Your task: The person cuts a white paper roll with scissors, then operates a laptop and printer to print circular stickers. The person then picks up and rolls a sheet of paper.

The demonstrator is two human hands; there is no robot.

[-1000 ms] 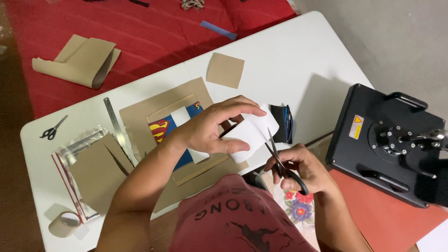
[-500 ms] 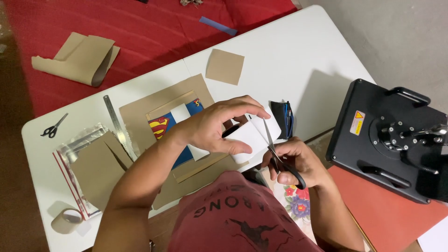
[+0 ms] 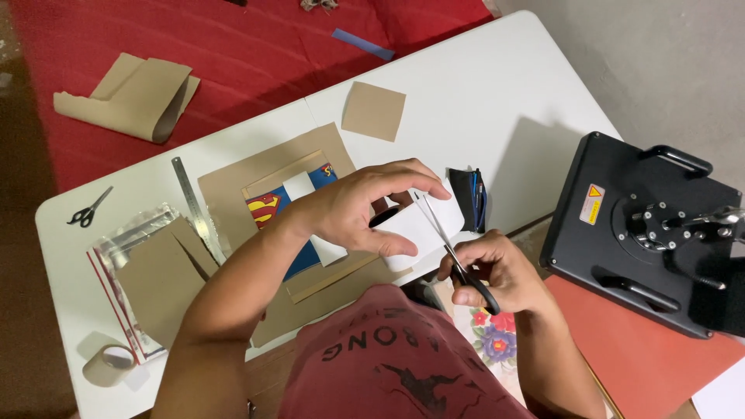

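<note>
My left hand [image 3: 365,206] pinches a white sheet of paper [image 3: 423,229] above the white table [image 3: 481,101]. In my right hand [image 3: 497,271] are black-handled scissors [image 3: 454,260], their blades open and cutting up into the sheet. Under my left hand lies a brown paper sheet [image 3: 233,186] with a blue, red and yellow print [image 3: 272,206] on it, partly covered by a small white piece [image 3: 299,185].
A black heat press [image 3: 660,225] stands at the right on a red mat [image 3: 644,357]. A steel ruler [image 3: 190,194], small scissors [image 3: 89,208], tape roll [image 3: 109,363], brown paper pieces [image 3: 374,110] and a dark pouch [image 3: 469,198] lie on the table. A red cloth [image 3: 233,46] covers the floor beyond.
The scissors have advanced further up into the white sheet. My left hand keeps its hold on the sheet and has shifted only slightly.
</note>
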